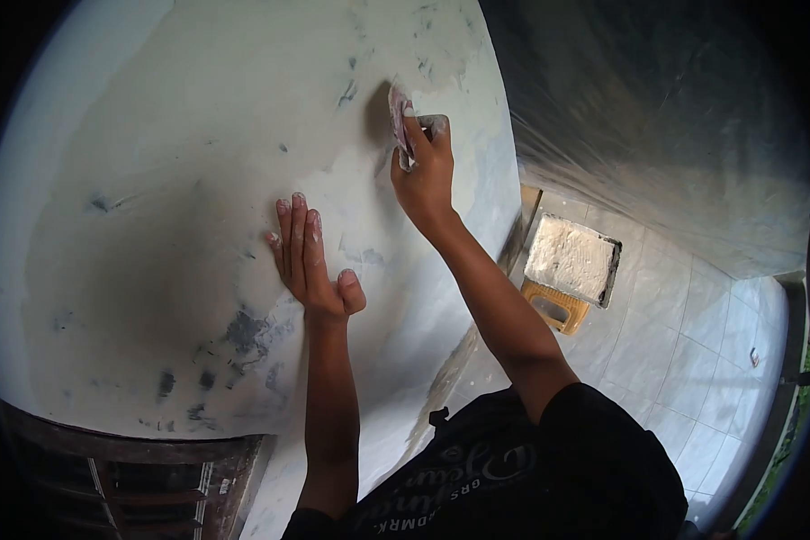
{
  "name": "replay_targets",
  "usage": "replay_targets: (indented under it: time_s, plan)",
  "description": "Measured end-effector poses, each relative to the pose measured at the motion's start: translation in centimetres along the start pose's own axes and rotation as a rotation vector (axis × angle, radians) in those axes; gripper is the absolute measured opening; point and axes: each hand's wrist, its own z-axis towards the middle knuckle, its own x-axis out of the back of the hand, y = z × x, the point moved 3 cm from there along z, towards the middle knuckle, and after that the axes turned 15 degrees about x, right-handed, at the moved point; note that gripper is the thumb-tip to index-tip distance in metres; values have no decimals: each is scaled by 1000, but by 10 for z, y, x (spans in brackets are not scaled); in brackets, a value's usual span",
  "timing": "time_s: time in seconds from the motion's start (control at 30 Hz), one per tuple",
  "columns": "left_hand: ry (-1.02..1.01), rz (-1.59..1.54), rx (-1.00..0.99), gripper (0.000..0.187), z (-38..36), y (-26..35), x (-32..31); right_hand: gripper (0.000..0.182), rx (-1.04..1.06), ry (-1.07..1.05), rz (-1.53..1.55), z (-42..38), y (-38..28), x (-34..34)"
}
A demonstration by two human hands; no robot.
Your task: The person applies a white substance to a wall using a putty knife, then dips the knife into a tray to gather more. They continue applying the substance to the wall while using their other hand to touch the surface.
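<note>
My left hand (310, 261) lies against the pale wall (216, 117), fingers stretched out and thumb apart, holding nothing. White residue coats its fingertips. Higher up and to the right, my right hand (426, 171) is closed on a thin pinkish flat piece (398, 117) smeared with white. That piece is held edge-on at the wall, and my fingers cover part of it, so its exact kind cannot be made out. Dark scuffs and lighter patches mark the wall around both hands.
A square tray (571, 259) of white paste rests on a yellow-orange stool (558, 306) on the tiled floor (657, 333). Translucent plastic sheeting (657, 135) hangs at the upper right. A dark wooden window frame (135, 454) is at the lower left.
</note>
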Motion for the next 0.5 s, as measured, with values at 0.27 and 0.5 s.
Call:
replay_targets:
  time_s: [0.27, 0.5]
  plan:
    - [29, 6, 6, 60, -3, -2, -3, 56, -51, -341, 294, -113, -61, 21]
    - [16, 22, 11, 60, -2, 0, 0, 57, -12, -58, 66, -17, -23, 16]
